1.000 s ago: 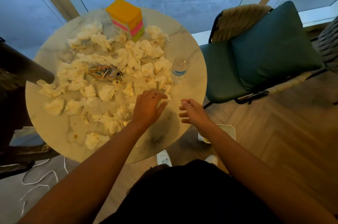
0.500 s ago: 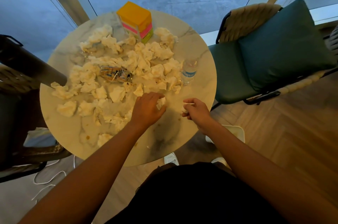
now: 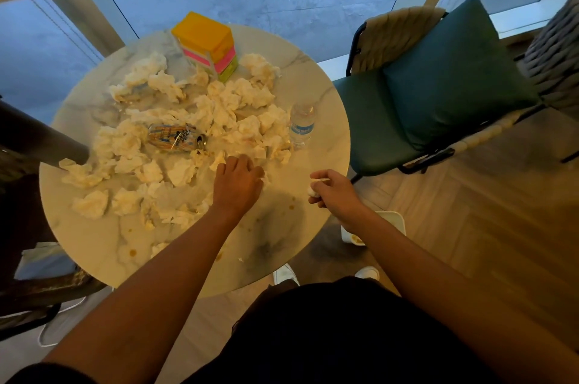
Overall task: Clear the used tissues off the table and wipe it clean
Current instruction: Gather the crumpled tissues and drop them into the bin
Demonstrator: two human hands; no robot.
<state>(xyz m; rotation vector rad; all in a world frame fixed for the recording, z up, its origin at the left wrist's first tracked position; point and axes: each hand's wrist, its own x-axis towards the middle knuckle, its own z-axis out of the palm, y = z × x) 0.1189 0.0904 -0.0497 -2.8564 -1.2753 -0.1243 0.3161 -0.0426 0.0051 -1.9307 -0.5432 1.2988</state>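
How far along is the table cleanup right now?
Barely started. The right hand holds one crumpled tissue by the table edge; the left hand reaches into the tissue pile. Dozens of tissues, brown stains and all the wiping remain.

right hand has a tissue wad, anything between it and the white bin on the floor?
Nothing visible. The right hand holds the tissue wad over the table's near-right edge, and the white bin sits on the floor just beyond that edge, partly hidden under the forearm. The water bottle stands farther back, off the path.
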